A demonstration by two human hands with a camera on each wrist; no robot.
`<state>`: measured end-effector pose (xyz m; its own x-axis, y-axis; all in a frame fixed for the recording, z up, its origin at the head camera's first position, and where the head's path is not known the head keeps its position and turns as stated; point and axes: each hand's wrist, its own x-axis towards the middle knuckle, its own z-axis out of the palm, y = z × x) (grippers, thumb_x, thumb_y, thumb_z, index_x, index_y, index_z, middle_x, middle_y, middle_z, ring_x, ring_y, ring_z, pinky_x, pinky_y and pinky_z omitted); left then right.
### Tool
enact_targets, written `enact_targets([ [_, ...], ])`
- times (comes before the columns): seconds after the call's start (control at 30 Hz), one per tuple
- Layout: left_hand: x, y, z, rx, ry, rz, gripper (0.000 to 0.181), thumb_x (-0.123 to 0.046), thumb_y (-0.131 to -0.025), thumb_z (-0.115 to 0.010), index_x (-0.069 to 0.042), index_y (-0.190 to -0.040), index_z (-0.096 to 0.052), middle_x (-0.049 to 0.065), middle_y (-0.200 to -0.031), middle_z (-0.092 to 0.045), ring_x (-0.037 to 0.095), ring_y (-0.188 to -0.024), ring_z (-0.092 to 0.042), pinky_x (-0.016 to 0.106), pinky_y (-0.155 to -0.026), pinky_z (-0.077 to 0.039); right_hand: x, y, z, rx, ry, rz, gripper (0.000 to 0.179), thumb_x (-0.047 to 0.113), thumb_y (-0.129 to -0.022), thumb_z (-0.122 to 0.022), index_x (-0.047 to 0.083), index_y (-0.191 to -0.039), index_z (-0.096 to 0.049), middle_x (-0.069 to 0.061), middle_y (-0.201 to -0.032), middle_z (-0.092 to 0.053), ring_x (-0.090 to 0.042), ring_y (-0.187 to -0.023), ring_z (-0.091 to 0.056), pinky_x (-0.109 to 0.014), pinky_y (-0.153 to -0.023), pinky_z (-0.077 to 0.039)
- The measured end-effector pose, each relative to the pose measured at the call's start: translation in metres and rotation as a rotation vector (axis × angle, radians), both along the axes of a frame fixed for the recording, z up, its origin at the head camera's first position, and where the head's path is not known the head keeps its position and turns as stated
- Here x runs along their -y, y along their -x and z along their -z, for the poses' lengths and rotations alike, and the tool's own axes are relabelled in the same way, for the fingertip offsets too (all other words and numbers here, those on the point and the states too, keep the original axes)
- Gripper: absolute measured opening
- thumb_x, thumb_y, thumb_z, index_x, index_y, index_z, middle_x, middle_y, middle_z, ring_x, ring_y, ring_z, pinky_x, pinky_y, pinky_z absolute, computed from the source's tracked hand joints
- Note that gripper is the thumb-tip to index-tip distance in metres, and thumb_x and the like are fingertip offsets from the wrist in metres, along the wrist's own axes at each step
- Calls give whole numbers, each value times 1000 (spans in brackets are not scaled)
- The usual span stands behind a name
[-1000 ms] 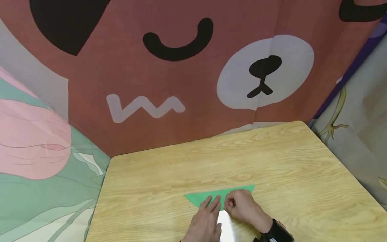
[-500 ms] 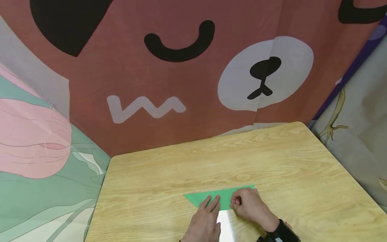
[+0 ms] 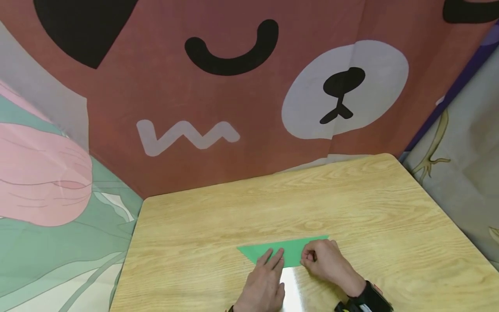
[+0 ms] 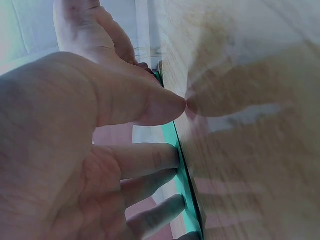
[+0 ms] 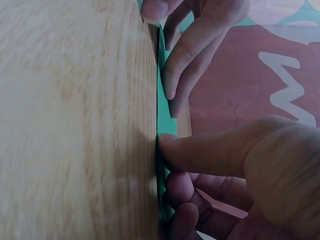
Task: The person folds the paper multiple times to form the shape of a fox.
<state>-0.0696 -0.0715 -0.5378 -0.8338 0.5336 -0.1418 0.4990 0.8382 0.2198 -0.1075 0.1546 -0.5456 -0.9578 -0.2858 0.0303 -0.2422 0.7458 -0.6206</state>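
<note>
A green sheet of paper (image 3: 293,253), folded into a long four-sided shape with pointed ends, lies flat on the wooden table (image 3: 202,221). Straight fingers of my left hand (image 3: 262,282) press on its left-middle part; the left wrist view shows those fingertips on the paper (image 4: 172,137) and the thumb at the tabletop. Toward the paper's right end, my right hand (image 3: 330,263) has its fingers curled. Its thumb presses the paper's near edge in the right wrist view, with the bent fingers lying against the sheet (image 5: 164,112). Part of the right end is hidden under this hand.
Behind the table hangs a reddish-brown cloth (image 3: 249,104) printed with an animal's face. A green and pink printed cloth (image 3: 46,182) is on the left, a pale one (image 3: 468,169) on the right. A black watch (image 3: 370,299) sits on the right wrist.
My right hand has slid to the right along the paper's near edge, baring more green in the middle. The left hand stays in place, and the paper has hardly moved.
</note>
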Motion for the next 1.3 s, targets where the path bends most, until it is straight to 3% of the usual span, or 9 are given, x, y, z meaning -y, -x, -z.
enact_targets([
  [0.3, 2, 0, 1, -2, -19, -8, 57, -27, -96, -66, -5, -148, -58, 1, -167, -41, 30, -153, -40, 46, -114, -50, -9, 0, 2, -20, 11, -17, 27, 14, -83, -86, 29, -69, -68, 23, -64, -54, 8, -60, -45, -23, -71, -37],
  [0.6, 2, -1, 0, 20, -38, -13, 55, -26, -97, -65, -3, -147, -58, 3, -167, -41, 30, -153, -40, 47, -118, -46, -12, -1, 2, 37, 32, 3, 26, 13, -83, -86, 27, -69, -69, 20, -64, -54, 6, -59, -46, -19, -63, -38],
  [0.87, 0, 0, -1, 45, -28, -17, 57, -28, -98, -65, -4, -149, -57, 2, -168, -40, 29, -154, -38, 46, -120, -44, -13, -3, 2, -7, 21, 18, 28, 11, -81, -86, 28, -67, -68, 21, -64, -55, 7, -59, -45, -20, -65, -38],
  [1.07, 0, 1, -2, 45, -39, -12, 56, -25, -97, -65, -3, -148, -57, 5, -166, -42, 30, -154, -40, 47, -121, -42, -15, -3, 1, 47, 37, 39, 28, 4, -80, -80, 26, -67, -69, 18, -65, -57, 4, -59, -47, -18, -60, -41],
  [1.3, 0, 1, -1, -1, -28, 10, 56, -25, -96, -66, -3, -147, -58, 6, -166, -43, 32, -152, -43, 49, -117, -46, -16, -5, -2, 106, 26, 87, 27, 6, -80, -80, 25, -66, -68, 15, -65, -57, 1, -60, -48, -18, -58, -40],
])
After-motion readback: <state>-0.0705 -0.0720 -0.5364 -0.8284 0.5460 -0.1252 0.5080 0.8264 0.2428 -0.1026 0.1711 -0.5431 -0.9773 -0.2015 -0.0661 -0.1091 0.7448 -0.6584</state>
